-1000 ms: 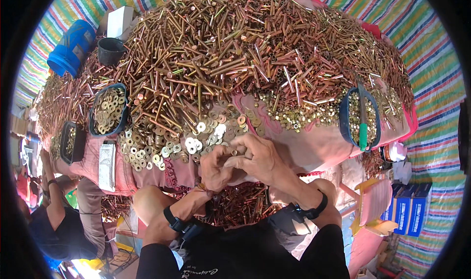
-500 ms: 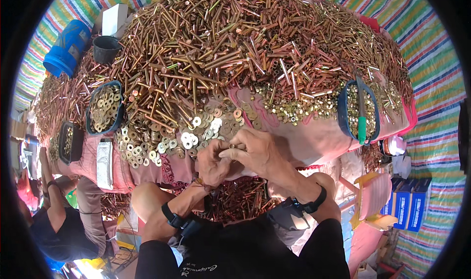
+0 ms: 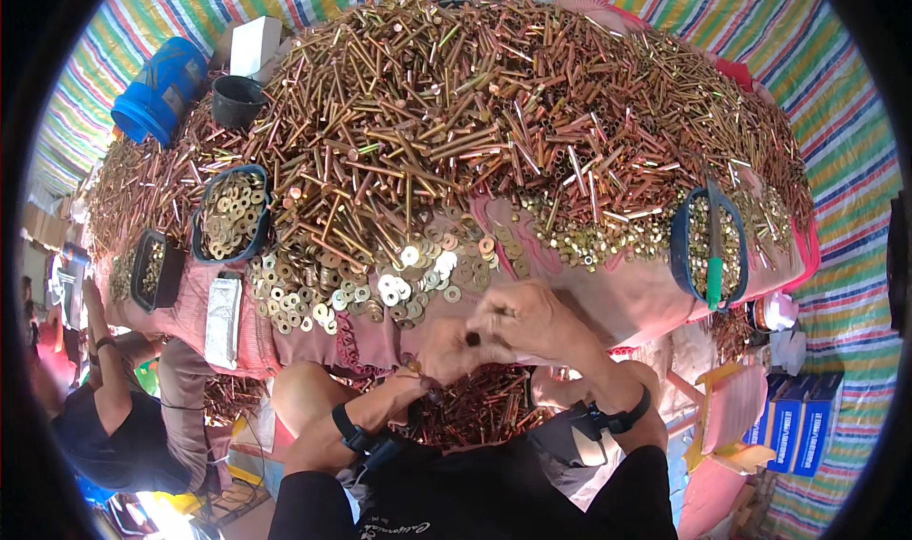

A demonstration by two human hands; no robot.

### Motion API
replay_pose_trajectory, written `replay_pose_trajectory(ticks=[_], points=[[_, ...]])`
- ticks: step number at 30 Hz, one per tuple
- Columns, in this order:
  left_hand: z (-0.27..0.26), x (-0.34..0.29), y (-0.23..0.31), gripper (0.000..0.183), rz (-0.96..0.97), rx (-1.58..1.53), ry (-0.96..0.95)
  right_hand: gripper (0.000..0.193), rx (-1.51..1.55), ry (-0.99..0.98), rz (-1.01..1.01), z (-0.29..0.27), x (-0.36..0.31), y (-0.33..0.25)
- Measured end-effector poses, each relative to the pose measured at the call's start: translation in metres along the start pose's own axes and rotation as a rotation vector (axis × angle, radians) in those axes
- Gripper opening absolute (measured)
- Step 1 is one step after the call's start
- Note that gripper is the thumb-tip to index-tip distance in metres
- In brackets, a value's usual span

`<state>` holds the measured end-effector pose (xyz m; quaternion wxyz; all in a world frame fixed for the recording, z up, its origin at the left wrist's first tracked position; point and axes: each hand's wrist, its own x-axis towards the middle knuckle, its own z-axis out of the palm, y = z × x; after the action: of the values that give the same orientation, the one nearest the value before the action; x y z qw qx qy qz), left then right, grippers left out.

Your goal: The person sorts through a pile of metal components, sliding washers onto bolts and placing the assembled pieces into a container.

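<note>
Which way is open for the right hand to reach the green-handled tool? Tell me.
Probably yes: the right hand is beside the left hand, and only bare pink cloth lies between it and the green-handled tool across the blue tray.

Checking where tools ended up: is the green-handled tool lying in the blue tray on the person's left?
No, the green-handled tool lies across the blue tray on the right.

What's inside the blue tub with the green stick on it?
The blue tub is full of small gold-coloured nuts. A tool with a green handle lies on top. The bottom of the tub is covered, so what is underneath cannot be seen.
</note>
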<state>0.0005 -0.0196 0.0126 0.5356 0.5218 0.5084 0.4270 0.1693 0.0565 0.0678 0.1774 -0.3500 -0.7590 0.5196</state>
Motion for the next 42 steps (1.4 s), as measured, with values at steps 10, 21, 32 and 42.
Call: replay_pose_trajectory(ticks=[10,21,32,42], points=[[-0.075,0.005,0.037,0.039,0.168,0.529,-0.076,0.023,-0.158,0.286,-0.016,0.006,0.039,0.025],[-0.182,0.014,0.026,0.025,0.194,0.742,0.595,0.041,-0.386,0.613,-0.218,0.031,0.106,-0.005],[-0.208,0.012,0.001,0.011,0.203,0.656,0.54,0.05,-0.729,0.414,-0.122,0.077,0.128,-0.045],[-0.209,0.027,-0.021,0.03,0.025,0.321,0.541,0.069,-0.67,0.261,0.198,0.1,0.161,-0.059]])
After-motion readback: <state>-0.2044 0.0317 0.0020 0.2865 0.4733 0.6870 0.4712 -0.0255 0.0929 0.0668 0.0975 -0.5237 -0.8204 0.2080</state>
